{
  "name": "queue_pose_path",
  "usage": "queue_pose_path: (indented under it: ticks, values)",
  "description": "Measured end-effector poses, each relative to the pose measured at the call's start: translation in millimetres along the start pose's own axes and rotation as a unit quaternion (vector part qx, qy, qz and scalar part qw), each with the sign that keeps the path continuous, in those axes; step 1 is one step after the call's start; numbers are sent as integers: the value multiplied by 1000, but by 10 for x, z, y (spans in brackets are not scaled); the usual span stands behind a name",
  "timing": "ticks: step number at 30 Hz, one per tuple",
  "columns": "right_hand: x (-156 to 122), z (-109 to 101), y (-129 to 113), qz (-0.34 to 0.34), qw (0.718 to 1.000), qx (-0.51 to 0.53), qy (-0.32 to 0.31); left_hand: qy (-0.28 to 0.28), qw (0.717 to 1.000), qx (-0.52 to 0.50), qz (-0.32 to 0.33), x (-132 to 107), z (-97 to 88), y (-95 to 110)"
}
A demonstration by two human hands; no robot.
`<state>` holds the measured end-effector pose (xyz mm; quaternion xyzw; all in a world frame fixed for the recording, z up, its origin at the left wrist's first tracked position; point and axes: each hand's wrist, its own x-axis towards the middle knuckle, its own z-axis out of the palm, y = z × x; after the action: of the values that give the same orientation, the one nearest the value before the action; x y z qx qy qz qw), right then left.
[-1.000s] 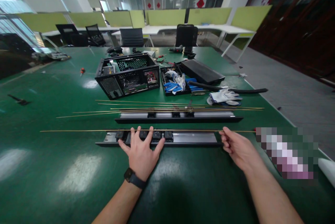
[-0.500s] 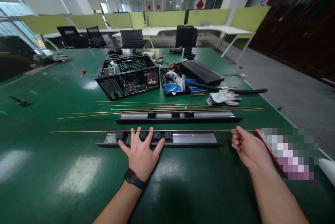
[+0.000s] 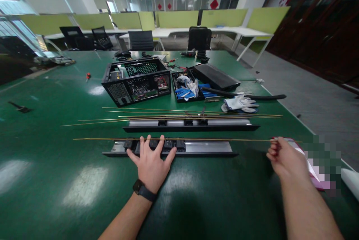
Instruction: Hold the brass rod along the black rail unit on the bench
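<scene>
My left hand [image 3: 151, 161] lies with spread fingers over the nearer metal rail [image 3: 207, 147], its fingertips at the black blocks [image 3: 180, 145] set along it. A long, thin brass-coloured rod [image 3: 241, 140] runs lengthwise across this rail and passes at the fingertips of that hand. Toward its right end, my right hand [image 3: 286, 156] pinches the rod between thumb and fingers. Whether the left fingers press on the rod cannot be told. Behind lies a second rail [image 3: 230, 123] with several black blocks, and several more thin rods [image 3: 92, 120] lie loosely over and beyond it.
An opened black computer case [image 3: 137, 83] stands farther back. Beside it are a tray with gloves [image 3: 187, 88], a black panel [image 3: 215, 76], a black tube [image 3: 269, 97] and another pair of gloves [image 3: 241, 103]. A partly blurred flat item [image 3: 314, 169] lies under and beyond my right hand.
My right hand has moved to the right, drawing the rod along, so its left end has shifted right too. My left hand has stayed in place on the rail.
</scene>
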<state>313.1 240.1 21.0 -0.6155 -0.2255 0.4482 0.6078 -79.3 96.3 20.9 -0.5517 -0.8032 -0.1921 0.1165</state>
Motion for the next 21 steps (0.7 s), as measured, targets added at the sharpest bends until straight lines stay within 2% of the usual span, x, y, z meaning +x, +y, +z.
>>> queue_pose_path:
  ticks: [3,5,10,21]
  values:
    - [-76,69,-17,20,999,20,47,-2,1000,3,1,-1,0,1]
    - [-135,130,-9,32,999,12,41,-1,1000,6,1,-1,1,2]
    - [-281,260,74,37,999,-5,-24,3,1000,6,2,1,-3,6]
    - [-605,503,212,59,990,-25,-126,4,1000,18,8,3,-15,11]
